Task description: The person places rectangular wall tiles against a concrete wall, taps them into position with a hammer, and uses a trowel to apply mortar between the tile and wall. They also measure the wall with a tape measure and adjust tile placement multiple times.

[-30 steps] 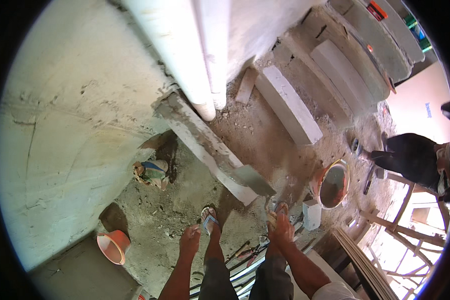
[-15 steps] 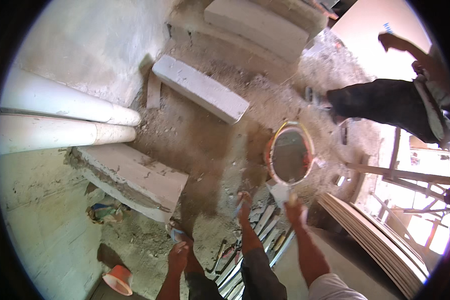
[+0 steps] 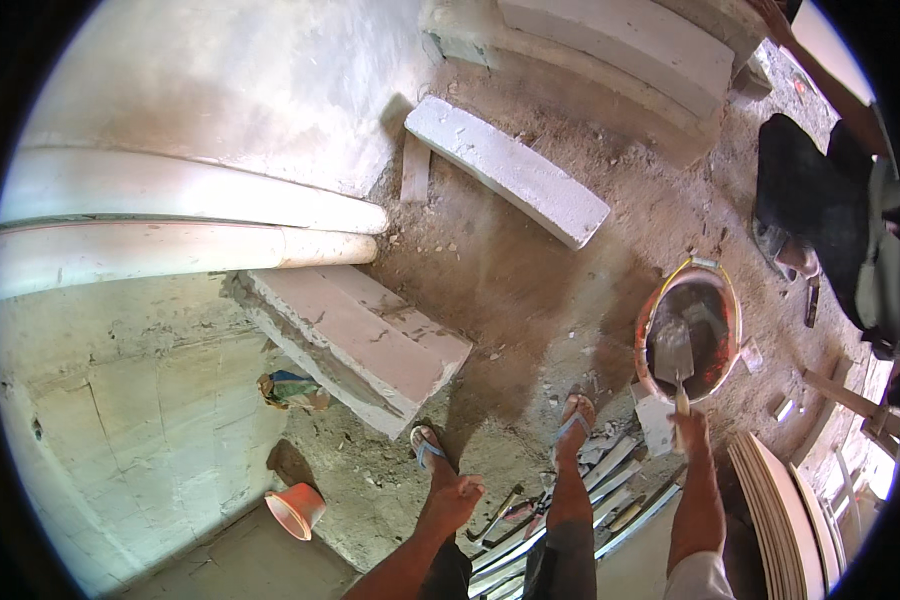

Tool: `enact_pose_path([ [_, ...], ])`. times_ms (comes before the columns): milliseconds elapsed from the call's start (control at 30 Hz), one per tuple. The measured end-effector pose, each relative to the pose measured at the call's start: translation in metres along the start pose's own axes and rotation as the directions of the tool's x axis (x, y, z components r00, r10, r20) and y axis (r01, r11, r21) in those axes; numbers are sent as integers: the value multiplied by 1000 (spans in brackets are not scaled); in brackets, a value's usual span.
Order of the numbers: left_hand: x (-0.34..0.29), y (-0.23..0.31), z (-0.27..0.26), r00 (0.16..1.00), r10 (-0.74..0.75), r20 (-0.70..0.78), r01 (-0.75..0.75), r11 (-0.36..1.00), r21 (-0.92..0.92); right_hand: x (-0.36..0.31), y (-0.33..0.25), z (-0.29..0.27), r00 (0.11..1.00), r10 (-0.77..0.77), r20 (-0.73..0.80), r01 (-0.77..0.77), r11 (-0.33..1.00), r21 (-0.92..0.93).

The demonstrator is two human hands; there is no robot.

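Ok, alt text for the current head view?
The right hand holds a tan-handled metal trowel at the mouth of a round orange bucket; the left hand is curled. A pale rectangular block lies on dusty floor; a second person's dark-clad legs show at right.

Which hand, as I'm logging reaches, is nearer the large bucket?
Right. The right hand grips a trowel just outside the near rim of the large bucket; the left hand is farther away, to the bucket's left.
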State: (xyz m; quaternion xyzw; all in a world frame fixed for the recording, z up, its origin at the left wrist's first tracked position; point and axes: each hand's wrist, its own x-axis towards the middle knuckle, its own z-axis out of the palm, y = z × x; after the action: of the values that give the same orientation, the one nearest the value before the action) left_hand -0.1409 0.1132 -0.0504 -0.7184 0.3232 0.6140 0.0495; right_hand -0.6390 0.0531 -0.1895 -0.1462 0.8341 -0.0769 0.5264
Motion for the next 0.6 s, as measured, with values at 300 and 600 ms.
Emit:
enact_pose_path([
  [300,-11,-8,-45,982,161,-96,-157,986,51,-175,-3,10,896,-419,-149,381,896,-228],
  [600,-65,-82,-106,988,38,-151,-60,988,-145,-328,-97,198,658,-751,54,750,647,-139],
])
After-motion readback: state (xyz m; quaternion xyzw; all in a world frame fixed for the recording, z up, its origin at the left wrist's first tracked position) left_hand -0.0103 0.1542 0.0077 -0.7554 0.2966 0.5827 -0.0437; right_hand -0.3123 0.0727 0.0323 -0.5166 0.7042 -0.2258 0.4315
